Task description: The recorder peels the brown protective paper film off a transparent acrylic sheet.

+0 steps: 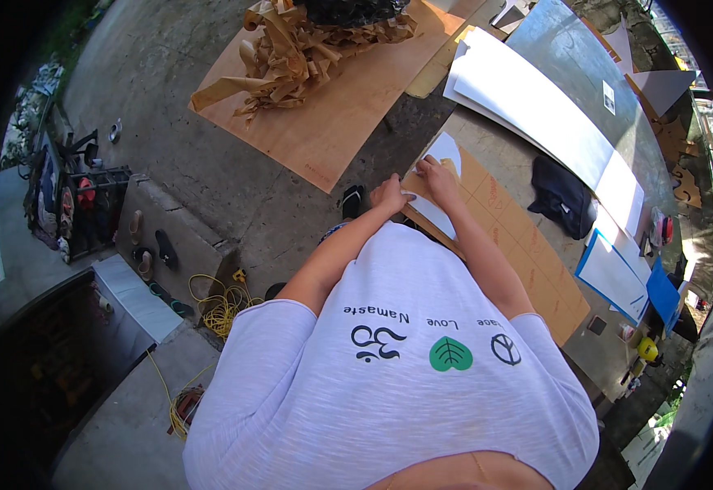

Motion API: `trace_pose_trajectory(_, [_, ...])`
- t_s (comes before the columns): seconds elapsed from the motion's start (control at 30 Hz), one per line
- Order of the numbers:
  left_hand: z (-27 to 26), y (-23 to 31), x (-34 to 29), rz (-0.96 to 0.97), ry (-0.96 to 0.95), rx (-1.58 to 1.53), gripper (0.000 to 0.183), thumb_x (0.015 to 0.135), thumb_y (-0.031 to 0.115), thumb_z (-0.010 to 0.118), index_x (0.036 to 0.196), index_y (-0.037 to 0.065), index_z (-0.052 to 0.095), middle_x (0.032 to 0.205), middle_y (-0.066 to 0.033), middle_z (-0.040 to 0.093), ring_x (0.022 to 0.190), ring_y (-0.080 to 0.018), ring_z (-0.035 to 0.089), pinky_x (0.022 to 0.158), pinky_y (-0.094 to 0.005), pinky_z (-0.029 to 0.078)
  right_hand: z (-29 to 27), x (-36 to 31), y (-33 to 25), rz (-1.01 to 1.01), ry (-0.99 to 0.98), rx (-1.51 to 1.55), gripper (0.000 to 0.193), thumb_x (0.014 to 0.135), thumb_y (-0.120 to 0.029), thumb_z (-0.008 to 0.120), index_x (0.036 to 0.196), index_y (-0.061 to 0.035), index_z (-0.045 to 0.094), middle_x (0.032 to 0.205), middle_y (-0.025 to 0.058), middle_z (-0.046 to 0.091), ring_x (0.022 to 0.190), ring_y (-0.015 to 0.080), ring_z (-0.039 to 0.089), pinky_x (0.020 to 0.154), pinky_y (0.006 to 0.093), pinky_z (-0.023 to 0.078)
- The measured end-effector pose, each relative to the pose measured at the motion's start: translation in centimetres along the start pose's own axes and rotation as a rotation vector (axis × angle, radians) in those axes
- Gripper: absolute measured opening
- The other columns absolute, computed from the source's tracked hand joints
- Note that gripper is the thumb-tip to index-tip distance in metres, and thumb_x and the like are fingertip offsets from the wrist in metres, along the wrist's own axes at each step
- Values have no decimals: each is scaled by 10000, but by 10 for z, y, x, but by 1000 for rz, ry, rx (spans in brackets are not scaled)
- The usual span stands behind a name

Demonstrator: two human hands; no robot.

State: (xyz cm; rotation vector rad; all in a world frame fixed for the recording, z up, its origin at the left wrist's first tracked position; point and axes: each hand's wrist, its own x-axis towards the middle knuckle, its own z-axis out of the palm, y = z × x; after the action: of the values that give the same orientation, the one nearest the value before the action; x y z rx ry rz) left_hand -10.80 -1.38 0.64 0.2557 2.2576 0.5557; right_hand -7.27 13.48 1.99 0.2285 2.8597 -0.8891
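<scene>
My left hand [391,196] is closed at the near left edge of a white sheet [445,148], its thumb on the sheet. Just to the right, my right hand [440,181] has its fingers curled together over the same sheet, beside a small tan piece [452,167]. What the right fingers pinch is too small to make out. Under the sheet lies a long brown board [513,233] with drawn lines and red markings. Both hands work close together at its far left end.
Crumpled brown paper [291,61] and a black bag [352,10] lie on a wooden sheet [307,147] ahead. White panels [528,98], dark cloth [562,196] and a blue-edged board [614,273] are on the right. Yellow cord [224,309] coils on the floor at left.
</scene>
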Motion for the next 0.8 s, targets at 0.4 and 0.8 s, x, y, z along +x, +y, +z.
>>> trace_pose_trajectory(0.4, [6,2,-9,-86,100,-50,609,690,385,767,1203,156,533,1120,-105,635,1062,-285,594,860,-408,462,-4,-21,19,-93,54,224,78,813,-70,530,887,-52,547,946,114,540,888,312,567,752,379,441])
trace_pose_trajectory(0.8, [6,11,-22,-149,172,-106,564,730,349,744,1219,162,534,1121,-123,635,1057,-295,597,862,-407,462,-32,-71,41,57,47,534,45,847,-16,548,892,-16,555,850,105,556,763,221,576,692,310,449])
